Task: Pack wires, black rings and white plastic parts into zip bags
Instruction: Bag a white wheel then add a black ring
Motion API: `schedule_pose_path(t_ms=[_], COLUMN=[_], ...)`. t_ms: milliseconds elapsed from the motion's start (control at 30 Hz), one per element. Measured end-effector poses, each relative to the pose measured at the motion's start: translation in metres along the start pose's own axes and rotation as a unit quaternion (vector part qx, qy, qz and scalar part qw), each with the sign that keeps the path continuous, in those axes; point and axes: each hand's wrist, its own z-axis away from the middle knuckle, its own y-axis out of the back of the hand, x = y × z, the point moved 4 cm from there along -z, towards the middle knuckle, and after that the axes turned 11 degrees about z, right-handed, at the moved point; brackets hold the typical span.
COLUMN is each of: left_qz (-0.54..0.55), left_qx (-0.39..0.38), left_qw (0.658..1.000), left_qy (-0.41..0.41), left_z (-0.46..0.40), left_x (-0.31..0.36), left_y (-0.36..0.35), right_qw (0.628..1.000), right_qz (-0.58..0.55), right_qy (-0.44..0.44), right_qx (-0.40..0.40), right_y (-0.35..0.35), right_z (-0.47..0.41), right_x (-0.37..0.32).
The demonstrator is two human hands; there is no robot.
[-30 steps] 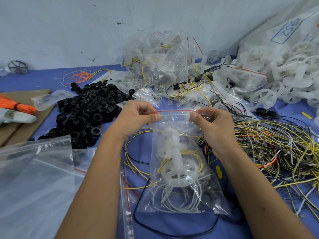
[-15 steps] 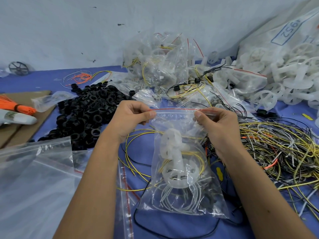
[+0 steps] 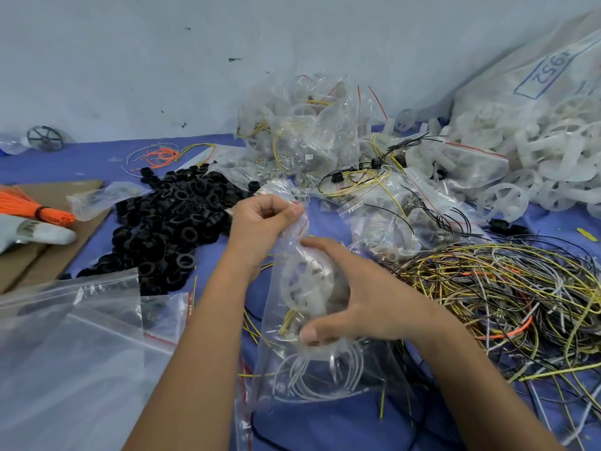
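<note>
Hands (image 3: 263, 219) (image 3: 361, 294) gripping zip bag (image 3: 312, 369), blue table (image 3: 97, 161), grey wall (image 3: 130, 60)

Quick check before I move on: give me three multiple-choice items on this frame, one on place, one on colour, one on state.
1. Where is the pile of black rings?
A. Left of the hands
B. Right of the hands
C. Inside the held bag

2. What colour is the tied bundle of strips at the far left?
A. Green
B. Orange
C. White

3. What is the right hand doing?
A. Resting idle
B. Lifting loose wires
C. Gripping the zip bag

Answers: A, the rings lie left of the left hand; B, the strips are bright orange; C, thumb and fingers curl round the bag.
</note>
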Motion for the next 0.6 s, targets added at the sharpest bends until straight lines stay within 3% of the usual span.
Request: schedule_pose_path(t_ms=[133,233,400,500,600], left_qz=[-0.018,-0.015,0.0,0.045,-0.039], left_qx=[0.0,-0.06,-0.139,-0.063,0.04], left_qw=[0.999,0.988,0.946,0.949,0.962], left_qy=[0.046,0.142,0.292,0.304,0.269], left_z=[-0.002,0.003,0.012,0.006,-0.015], left_x=[-0.004,-0.001,0.011,0.013,0.009], left_y=[0.001,0.003,0.008,-0.003,-0.029], right_qw=[0.989,0.961,0.866,0.835,0.823], right_qz=[-0.073,-0.192,-0.335,-0.377,-0.37], right_qy=[-0.023,-0.071,-0.162,-0.167,-0.175], right_qx=[0.124,0.188,0.333,0.365,0.394], right_y=[0.013,0.02,0.038,0.049,0.071], right_z=[-0.003,-0.001,-0.007,-0.027,-0.07], right_x=[0.001,0.012,0.027,0.031,0.03])
